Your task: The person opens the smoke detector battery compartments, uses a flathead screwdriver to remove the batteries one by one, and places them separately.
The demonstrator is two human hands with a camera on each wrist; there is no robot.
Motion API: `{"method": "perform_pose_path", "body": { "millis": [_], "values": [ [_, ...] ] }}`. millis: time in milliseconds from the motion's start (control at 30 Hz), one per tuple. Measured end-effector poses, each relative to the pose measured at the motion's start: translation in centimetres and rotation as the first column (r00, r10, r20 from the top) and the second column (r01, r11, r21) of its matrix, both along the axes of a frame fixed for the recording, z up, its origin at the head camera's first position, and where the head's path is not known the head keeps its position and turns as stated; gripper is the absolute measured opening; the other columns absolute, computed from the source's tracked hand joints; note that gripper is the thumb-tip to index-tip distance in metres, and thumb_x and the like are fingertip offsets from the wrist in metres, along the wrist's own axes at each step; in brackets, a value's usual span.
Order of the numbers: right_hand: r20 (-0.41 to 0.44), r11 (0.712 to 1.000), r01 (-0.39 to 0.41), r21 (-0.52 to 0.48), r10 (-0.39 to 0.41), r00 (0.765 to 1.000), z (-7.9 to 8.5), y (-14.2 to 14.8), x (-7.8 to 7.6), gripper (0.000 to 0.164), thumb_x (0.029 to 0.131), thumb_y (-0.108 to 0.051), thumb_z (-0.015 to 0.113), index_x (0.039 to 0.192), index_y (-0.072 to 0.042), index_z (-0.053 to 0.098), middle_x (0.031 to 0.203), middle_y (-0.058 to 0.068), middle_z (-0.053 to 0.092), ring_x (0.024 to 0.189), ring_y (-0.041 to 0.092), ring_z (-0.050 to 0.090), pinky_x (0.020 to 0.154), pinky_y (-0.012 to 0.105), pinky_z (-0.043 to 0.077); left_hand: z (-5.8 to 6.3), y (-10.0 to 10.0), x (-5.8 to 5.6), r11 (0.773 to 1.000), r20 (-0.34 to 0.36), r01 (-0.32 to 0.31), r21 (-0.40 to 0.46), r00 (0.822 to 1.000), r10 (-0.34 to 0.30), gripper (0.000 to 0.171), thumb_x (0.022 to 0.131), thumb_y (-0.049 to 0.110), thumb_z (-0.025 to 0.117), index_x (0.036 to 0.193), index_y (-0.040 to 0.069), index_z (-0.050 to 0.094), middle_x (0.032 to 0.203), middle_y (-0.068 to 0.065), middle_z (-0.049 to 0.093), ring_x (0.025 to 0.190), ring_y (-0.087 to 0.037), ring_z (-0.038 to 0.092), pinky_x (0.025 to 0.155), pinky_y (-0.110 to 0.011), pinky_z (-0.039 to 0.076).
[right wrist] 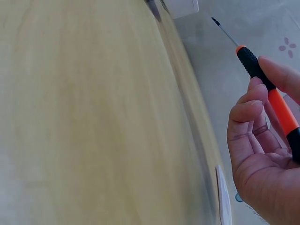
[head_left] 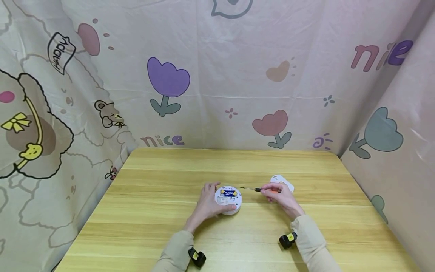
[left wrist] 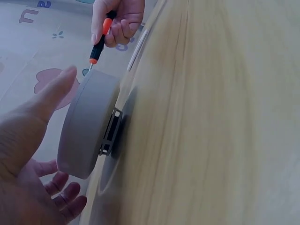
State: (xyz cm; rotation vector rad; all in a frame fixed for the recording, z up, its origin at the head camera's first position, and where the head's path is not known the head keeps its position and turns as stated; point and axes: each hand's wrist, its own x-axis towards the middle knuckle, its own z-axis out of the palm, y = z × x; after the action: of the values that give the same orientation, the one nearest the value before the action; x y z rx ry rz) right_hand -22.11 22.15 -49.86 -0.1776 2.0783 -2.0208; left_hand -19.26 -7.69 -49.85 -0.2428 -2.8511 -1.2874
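Note:
My left hand (head_left: 206, 203) holds a round white battery-powered device (head_left: 225, 202) by its sides, thumb at the near rim and fingers at the far left. Its upper face carries blue-and-yellow batteries (head_left: 229, 193) and printed marks. Seen from the side in the left wrist view, the device (left wrist: 88, 124) has a dark slotted part below it, close to the wooden table. Between thumb and fingers, my right hand (head_left: 281, 196) pinches a screwdriver (right wrist: 255, 68) with a black and orange handle. Its thin shaft points left towards the device; in the head view the tip shows just right of the rim.
A flat white plate (head_left: 287, 184) with rounded ends and small openings lies behind my right hand on the wooden table (head_left: 153, 181). Patterned cloth (head_left: 217, 75) hangs behind the table and at both sides. Each sleeve has a black wrist camera (head_left: 287, 240).

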Motion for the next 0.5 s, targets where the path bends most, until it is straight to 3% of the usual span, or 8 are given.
{"method": "perform_pose_path", "body": {
  "millis": [300, 500],
  "values": [
    [0.013, 1.000, -0.005, -0.023, 0.005, 1.000, -0.3, 0.0, 0.1, 0.015, 0.089, -0.005, 0.073, 0.104, -0.002, 0.073, 0.077, -0.006, 0.069, 0.064, 0.005, 0.059, 0.060, 0.017, 0.053, -0.4, -0.1, -0.1, 0.994, -0.056, 0.106, -0.032, 0.993, -0.107, 0.121, 0.055, 0.047, 0.096, 0.153, 0.007, 0.036, 0.136, -0.016, 0.044, 0.122, -0.029, 0.044, 0.110, -0.057, 0.046],
    [0.007, 0.999, -0.017, -0.036, 0.018, 1.000, -0.5, 0.1, 0.1, 0.017, 0.089, -0.006, 0.073, 0.105, 0.000, 0.072, 0.078, -0.005, 0.070, 0.066, 0.005, 0.059, 0.061, 0.016, 0.054, -0.5, -0.9, -0.1, 0.983, -0.045, 0.179, 0.043, 0.983, -0.177, 0.120, 0.060, 0.041, 0.094, 0.155, 0.006, 0.031, 0.142, -0.017, 0.045, 0.130, -0.034, 0.043, 0.113, -0.063, 0.041]
  ]
}}
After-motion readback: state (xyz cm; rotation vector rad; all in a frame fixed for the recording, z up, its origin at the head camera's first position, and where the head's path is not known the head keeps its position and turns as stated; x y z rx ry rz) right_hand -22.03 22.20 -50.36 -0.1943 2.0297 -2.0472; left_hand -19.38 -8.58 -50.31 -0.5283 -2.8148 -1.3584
